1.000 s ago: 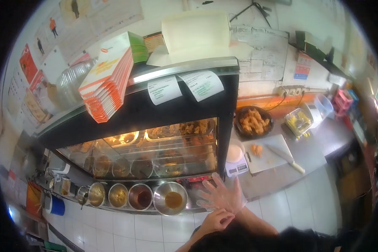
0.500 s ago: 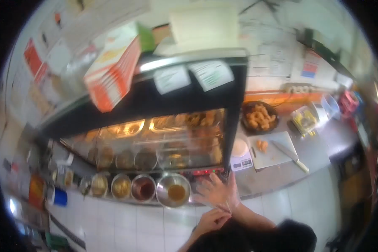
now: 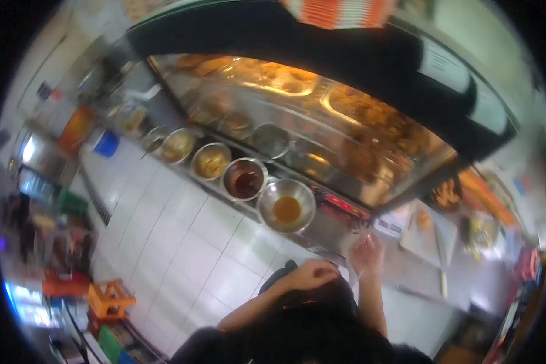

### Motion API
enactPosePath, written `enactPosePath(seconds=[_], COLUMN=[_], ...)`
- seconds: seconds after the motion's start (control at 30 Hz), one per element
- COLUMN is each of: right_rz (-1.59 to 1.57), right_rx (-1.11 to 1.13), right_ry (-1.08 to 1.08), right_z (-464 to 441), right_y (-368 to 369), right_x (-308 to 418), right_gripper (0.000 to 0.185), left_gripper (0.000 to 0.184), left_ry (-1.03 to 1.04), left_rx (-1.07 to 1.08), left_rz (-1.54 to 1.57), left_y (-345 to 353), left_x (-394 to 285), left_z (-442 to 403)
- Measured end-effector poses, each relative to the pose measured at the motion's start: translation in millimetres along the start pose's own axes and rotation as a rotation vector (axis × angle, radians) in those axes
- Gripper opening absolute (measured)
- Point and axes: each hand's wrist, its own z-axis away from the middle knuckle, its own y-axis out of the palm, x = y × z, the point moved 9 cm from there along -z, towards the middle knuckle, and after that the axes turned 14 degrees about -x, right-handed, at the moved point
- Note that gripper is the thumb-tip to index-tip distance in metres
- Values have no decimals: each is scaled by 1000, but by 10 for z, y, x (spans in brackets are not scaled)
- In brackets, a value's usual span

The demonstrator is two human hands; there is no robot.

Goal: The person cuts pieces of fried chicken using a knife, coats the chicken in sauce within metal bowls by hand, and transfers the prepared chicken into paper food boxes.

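Observation:
My left hand (image 3: 314,274) is bare and held in front of my body, its fingers curled in; whether anything is between them is hidden. To its right and a little higher, my right hand (image 3: 365,253) wears a clear plastic glove and is beside the counter's front edge. Motion blurs its fingers, so their pose is unclear. The two hands are apart. Nearest to them stands a steel bowl of brown sauce (image 3: 286,210). Left of it is a bowl of dark red sauce (image 3: 245,179), then a bowl with yellowish contents (image 3: 211,161).
A heated glass display case (image 3: 297,130) of fried food spans the counter. On the right are a scale (image 3: 389,225), a white cutting board (image 3: 417,242), a knife (image 3: 443,282) and a dark bowl of fried pieces (image 3: 448,195). An orange stool (image 3: 110,299) stands lower left.
The view has swung left and tilted. My left hand has come away from the right glove's cuff. My right hand's spread fingers have drawn together into a blur.

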Motion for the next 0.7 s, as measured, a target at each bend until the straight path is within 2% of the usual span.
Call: enactPosePath(seconds=[0.03,0.07,0.13,0.17,0.2,0.23,0.27,0.3,0.33,0.37,0.4,0.47,0.5,0.57,0.6,0.63,0.7], right_rz=[-42,-63,-126,-154,-218,-182,-134,-164,-4,169,153,331,320,613,610,922,1251], right_rx=[-30,-129,-286,-342,-382,-421,-450,-458,-513,-569,-572,-657,-660,-726,-728,-821,-885], right_ry=[-51,-57,-136,-190,-243,-329,-402,-421,-582,-733,-745,-946,-943,-902,-900,-1085,-1256], right_z=[-58,-83,-81,-73,-15,27,62,124,280,403,395,473,399,63,-235,-515,-409], right_y=[-104,-230,-469,-595,-712,-808,-858,-866,-848,-796,-795,-788,-849,-1063,-1286,-1397,-930], right_x=[99,156,383,483,599,749,908,1044,1273,1491,1613,1962,2106,2435,2652,2958,3269], right_gripper=[21,18,16,15,15,15,17,17,26,37,37,41,41,47,47,51,55], left_gripper=[23,24,16,17,20,23,27,26,24,23,21,19,17,15,14,13,11], left_ry=[-181,-230,-292,-437,-448,-611,-878,-963,-921,-816,-815,-870,-892,-902,-885,-860,-717], left_rx=[-38,-16,-57,-152,-239,-431,-594,-636,-476,-198,-87,-19,-13,-4,-4,-11,-34], left_rz=[96,-66,-115,-66,-14,45,126,21,-371,-830,-981,-1075,-1085,-1102,-1109,-1117,-1144], left_y=[-91,-230,-526,-720,-969,-1259,-1528,-1756,-1947,-2046,-2107,-2212,-2213,-2190,-2161,-2114,-1984], left_x=[411,592,1463,1866,2358,3232,3994,4293,4262,4217,4169,4047,4002,3950,3942,3959,3954], left_z=[55,82,277,430,674,1102,1685,2091,2377,2593,2776,3026,3053,3028,2974,2886,2587])
